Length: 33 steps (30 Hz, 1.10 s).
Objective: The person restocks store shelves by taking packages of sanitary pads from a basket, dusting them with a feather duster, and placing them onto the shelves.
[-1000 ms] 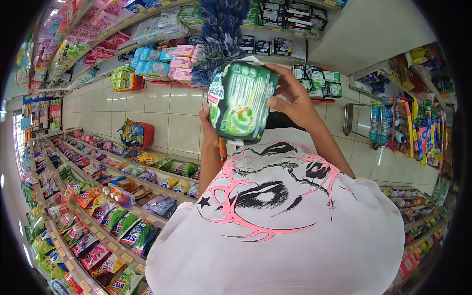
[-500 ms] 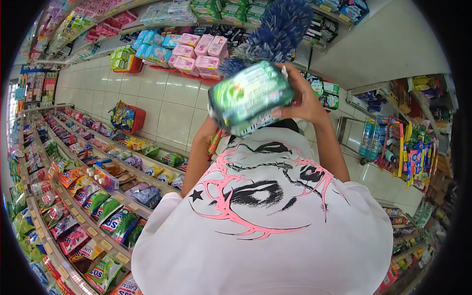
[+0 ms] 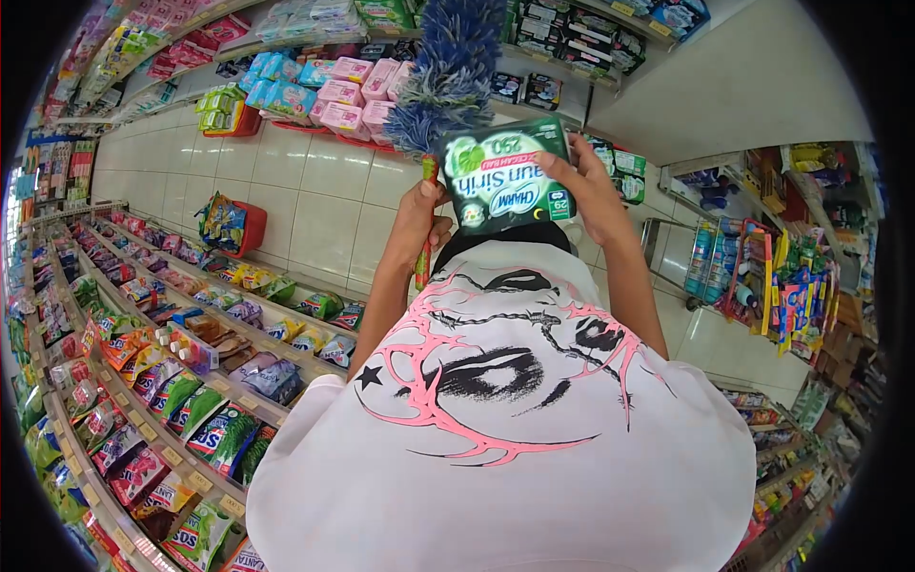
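Fingers of my left hand (image 3: 419,221) are wrapped round the red and green handle of a duster, whose fluffy blue head (image 3: 446,71) points away from me. My right hand (image 3: 593,195) grips a green Charm pack (image 3: 500,181) by its right side, thumb across the front. The pack's lettering appears upside down, and its left edge is close beside the duster handle.
Pink packs (image 3: 343,100) and blue packs stand in red baskets on the tiled floor (image 3: 315,205). A red basket (image 3: 252,227) of pouches is at the left, near shelves of colourful pouches (image 3: 224,434). A trolley (image 3: 667,250) stands at the right.
The green pack has turned over to show its Charm front. My left hand has come away from it and now shows closed round the duster handle. The duster head has swung left since the middle frame.
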### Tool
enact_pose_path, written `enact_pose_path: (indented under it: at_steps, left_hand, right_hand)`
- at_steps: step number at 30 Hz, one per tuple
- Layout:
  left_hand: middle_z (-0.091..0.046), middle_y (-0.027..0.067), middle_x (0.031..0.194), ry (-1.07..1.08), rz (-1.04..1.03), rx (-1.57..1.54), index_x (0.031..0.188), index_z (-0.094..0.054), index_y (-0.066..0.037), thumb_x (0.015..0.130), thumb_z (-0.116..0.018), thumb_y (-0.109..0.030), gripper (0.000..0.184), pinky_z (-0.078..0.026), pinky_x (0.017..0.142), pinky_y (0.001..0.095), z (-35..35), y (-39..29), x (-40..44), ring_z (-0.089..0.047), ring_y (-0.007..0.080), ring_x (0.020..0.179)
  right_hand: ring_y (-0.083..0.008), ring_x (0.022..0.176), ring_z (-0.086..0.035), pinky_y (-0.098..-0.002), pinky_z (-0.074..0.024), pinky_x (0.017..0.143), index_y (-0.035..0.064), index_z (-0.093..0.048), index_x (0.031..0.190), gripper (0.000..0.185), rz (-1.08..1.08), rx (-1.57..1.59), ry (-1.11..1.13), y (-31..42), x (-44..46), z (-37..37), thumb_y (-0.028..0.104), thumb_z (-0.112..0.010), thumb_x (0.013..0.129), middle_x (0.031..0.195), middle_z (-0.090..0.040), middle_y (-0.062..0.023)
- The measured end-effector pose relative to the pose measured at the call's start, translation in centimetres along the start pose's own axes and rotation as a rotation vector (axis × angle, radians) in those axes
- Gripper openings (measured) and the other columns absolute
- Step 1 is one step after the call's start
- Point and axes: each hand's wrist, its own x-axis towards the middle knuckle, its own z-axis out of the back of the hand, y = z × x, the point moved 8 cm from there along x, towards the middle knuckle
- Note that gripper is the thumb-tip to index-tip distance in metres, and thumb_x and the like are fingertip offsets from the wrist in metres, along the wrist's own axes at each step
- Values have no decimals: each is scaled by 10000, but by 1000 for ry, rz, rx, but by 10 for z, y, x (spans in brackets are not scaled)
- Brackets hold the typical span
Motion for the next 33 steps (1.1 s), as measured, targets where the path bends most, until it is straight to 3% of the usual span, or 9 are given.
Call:
enact_pose_path:
  at_steps: [6, 9, 13, 16, 21, 24, 26, 29, 33]
  left_hand:
    - [-493, -28, 594, -5, -18, 136, 970, -502, -12, 836, -639, -365, 402, -274, 316, 168, -13, -14, 4, -365, 21, 356]
    - [-509, -16, 608, 17, 4, 45, 952, -506, -14, 838, -637, -355, 383, -278, 307, 169, -16, -9, 6, -359, 19, 343]
    - [-536, -4, 640, -100, 74, -156, 943, -516, -21, 838, -637, -359, 374, -285, 306, 159, -16, -8, 9, -364, 19, 338]
    - [-528, -8, 657, -199, 54, -182, 951, -519, -32, 827, -651, -374, 387, -288, 314, 158, -5, -6, 17, -359, 16, 352]
    - [-477, -31, 647, -355, 50, -308, 899, -488, -74, 802, -687, -386, 382, -275, 318, 181, -1, 10, 24, -347, 23, 374]
    - [-454, -37, 602, -408, 20, -235, 890, -471, -72, 801, -692, -398, 404, -273, 316, 189, -8, 14, 28, -349, 35, 363]
    - [-409, -44, 560, -437, 34, -235, 883, -457, -78, 816, -676, -408, 401, -270, 313, 195, -11, 21, 32, -353, 42, 355]
    - [-630, 110, 770, -450, 32, -374, 854, -433, -91, 872, -534, -524, 444, -272, 311, 197, -6, 36, 41, -327, 47, 342]
    - [-644, 185, 864, -387, 179, -485, 789, -411, -108, 888, -486, -532, 441, -261, 309, 205, 9, 70, 51, -298, 52, 325]
  right_hand:
    - [-156, 900, -595, -264, -483, 769, -44, -462, 1211, 649, -66, -76, 73, -12, 3, -2, 339, -735, 764, 1055, -581, -129]
    - [-156, 962, -572, -271, -459, 819, -20, -464, 1233, 640, -110, -84, 127, -16, 7, -2, 371, -704, 787, 1068, -581, -103]
    - [-191, 1194, -400, -383, -377, 951, 128, -305, 1386, 765, -129, 279, -15, -45, 10, 8, 542, -603, 816, 1312, -415, -68]
    - [-306, 1209, -405, -492, -376, 966, 144, -117, 1414, 905, -491, 355, 193, -90, -11, -22, 661, -521, 791, 1348, -335, -159]
    - [-305, 1184, -434, -489, -419, 939, 165, -227, 1375, 768, -443, 310, 271, -87, 0, -65, 585, -555, 822, 1301, -395, -131]
    - [-289, 1103, -472, -467, -476, 850, 168, -259, 1352, 747, -476, 106, 42, -89, 18, -56, 417, -682, 789, 1247, -422, -72]
    - [-276, 1182, -416, -444, -482, 835, 120, -162, 1384, 915, -419, 57, 71, -87, 32, -48, 422, -731, 734, 1228, -423, -125]
    - [-255, 1143, -462, -434, -482, 827, 118, -123, 1417, 985, -296, -11, -18, -77, 59, -9, 358, -763, 709, 1228, -425, -116]
    - [-224, 1046, -529, -355, -471, 839, 78, -278, 1391, 919, -154, -383, -128, -46, 116, 73, 282, -807, 668, 1261, -433, -126]
